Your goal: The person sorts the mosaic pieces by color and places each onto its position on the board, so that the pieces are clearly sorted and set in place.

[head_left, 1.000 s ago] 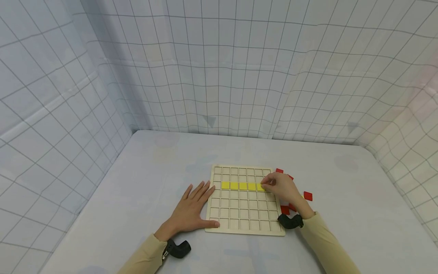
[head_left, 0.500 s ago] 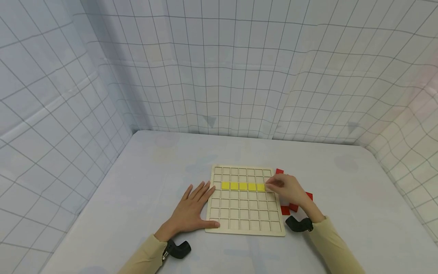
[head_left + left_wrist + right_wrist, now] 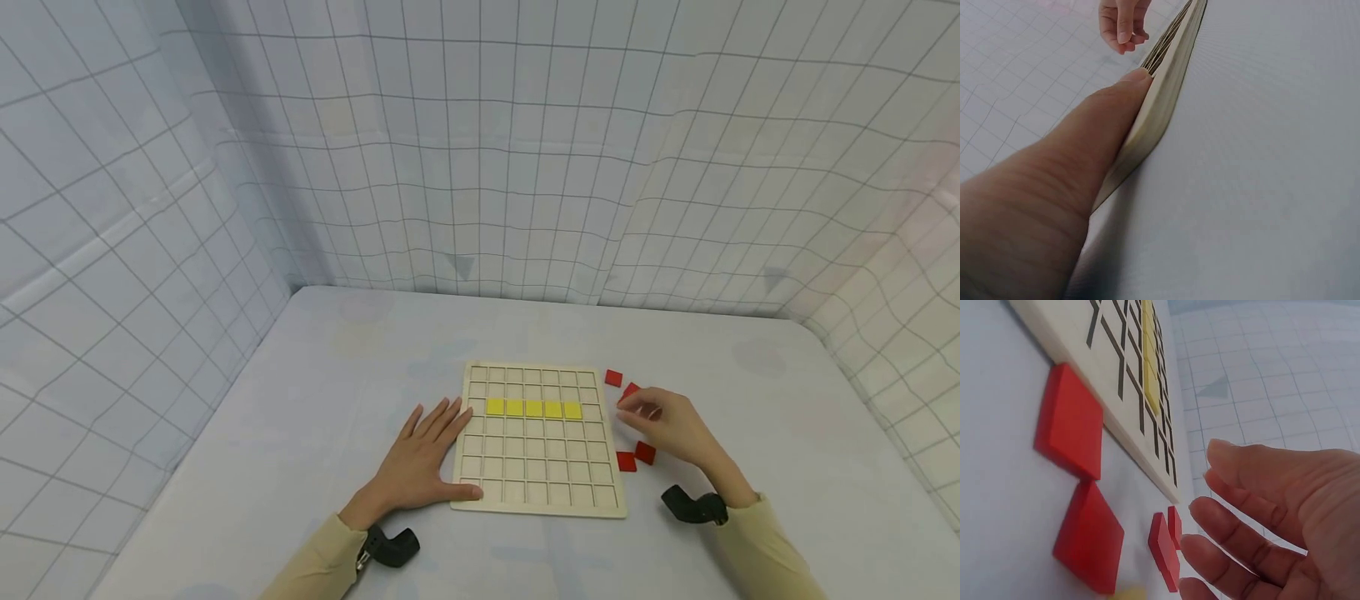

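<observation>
A pale wooden grid board (image 3: 540,492) lies flat on the table, with a row of several yellow square tiles (image 3: 534,408) in its cells. My left hand (image 3: 417,468) rests spread on the board's left side; its thumb (image 3: 1116,103) presses near the front left corner. Beyond the board's right edge hovers my right hand (image 3: 671,427), fingers loosely bent and apart, holding nothing visible. Around it lie loose red tiles, among them one touching the board (image 3: 1072,425) and another touching that tile (image 3: 1090,540). Part of a yellow tile (image 3: 1127,594) shows below these.
Two red tiles lie farther back, one by the board's far right corner (image 3: 613,378), the other partly behind the right hand (image 3: 629,391). White grid-patterned cloth (image 3: 480,167) walls the table at the back and sides. Each wrist wears a black camera (image 3: 696,507).
My right hand has left the rightmost yellow tile in the row and moved right, off the board, over the loose tiles. The left hand stays in place.
</observation>
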`<state>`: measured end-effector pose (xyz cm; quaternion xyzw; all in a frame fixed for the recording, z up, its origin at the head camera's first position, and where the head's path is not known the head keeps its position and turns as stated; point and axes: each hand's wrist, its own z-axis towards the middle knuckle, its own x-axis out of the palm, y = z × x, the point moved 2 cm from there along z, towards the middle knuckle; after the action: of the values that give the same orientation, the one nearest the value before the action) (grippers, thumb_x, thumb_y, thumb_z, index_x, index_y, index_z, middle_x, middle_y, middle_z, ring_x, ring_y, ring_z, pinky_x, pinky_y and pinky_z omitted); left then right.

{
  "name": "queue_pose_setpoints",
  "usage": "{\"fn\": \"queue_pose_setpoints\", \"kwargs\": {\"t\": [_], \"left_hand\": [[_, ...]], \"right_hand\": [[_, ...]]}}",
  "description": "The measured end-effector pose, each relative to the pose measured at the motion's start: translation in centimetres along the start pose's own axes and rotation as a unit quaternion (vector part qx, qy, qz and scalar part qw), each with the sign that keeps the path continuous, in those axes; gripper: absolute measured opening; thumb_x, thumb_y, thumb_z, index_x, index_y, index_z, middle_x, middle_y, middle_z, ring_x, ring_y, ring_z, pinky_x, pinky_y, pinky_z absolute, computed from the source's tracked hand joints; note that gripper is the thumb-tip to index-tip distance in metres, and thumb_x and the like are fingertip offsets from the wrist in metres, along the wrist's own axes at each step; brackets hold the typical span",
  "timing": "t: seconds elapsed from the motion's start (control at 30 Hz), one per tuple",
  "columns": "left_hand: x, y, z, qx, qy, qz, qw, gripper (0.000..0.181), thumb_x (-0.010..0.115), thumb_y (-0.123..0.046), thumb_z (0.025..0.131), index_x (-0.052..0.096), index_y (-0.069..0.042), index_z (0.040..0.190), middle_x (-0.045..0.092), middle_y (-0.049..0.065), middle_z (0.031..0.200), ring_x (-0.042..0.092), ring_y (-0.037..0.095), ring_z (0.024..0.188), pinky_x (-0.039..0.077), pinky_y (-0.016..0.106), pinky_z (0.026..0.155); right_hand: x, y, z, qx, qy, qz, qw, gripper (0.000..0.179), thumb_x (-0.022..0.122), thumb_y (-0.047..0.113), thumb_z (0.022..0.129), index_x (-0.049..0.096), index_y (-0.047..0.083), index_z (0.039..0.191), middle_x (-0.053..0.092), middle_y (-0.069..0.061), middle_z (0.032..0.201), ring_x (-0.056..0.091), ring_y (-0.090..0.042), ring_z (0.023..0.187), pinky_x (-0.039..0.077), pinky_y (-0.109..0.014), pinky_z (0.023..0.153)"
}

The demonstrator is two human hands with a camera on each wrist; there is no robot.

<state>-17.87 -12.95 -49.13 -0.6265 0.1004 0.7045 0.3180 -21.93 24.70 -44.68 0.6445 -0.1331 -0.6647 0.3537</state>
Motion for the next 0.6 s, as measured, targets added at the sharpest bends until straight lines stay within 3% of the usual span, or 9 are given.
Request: {"fn": "queue_pose_setpoints", "kwargs": {"t": [0.17, 0.3, 0.6], "left_hand": [[0.2, 0.1, 0.0, 0.003, -0.010, 0.003, 0.9999, 0.108, 0.049, -0.082, 0.073, 0.024, -0.012, 0.152, 0.018, 0.008, 0.156, 0.012, 0.025, 0.143, 0.005, 0.050, 0.112], [0.0, 0.1, 0.0, -0.002, 0.001, 0.001, 1.0000, 0.108, 0.049, -0.081, 0.073, 0.022, -0.013, 0.153, 0.016, 0.006, 0.157, 0.010, 0.023, 0.143, 0.003, 0.049, 0.112], [-0.3, -0.2, 0.1, -0.009, 0.018, 0.001, 0.9998, 0.108, 0.050, -0.081, 0.073, 0.020, -0.013, 0.153, 0.015, 0.006, 0.157, 0.008, 0.021, 0.143, 0.002, 0.048, 0.113]], "right_hand": [[-1.2, -1.0, -1.0, 0.002, 0.031, 0.010, 0.9995, 0.025, 0.078, 0.019, 0.080, 0.069, 0.010, 0.101, 0.064, 0.000, 0.097, 0.052, -0.018, 0.081, 0.048, -0.027, 0.065], [-2.1, -1.7, -1.6, 0.001, 0.057, 0.006, 0.9984, 0.034, 0.081, 0.014, 0.076, 0.067, 0.007, 0.106, 0.061, -0.005, 0.100, 0.051, -0.021, 0.082, 0.046, -0.025, 0.062], [-3.1, -2.3, -2.2, -0.009, 0.090, -0.033, 0.9953, 0.038, 0.081, 0.011, 0.075, 0.067, 0.005, 0.110, 0.054, -0.001, 0.090, 0.047, -0.019, 0.078, 0.043, -0.025, 0.061]]}}
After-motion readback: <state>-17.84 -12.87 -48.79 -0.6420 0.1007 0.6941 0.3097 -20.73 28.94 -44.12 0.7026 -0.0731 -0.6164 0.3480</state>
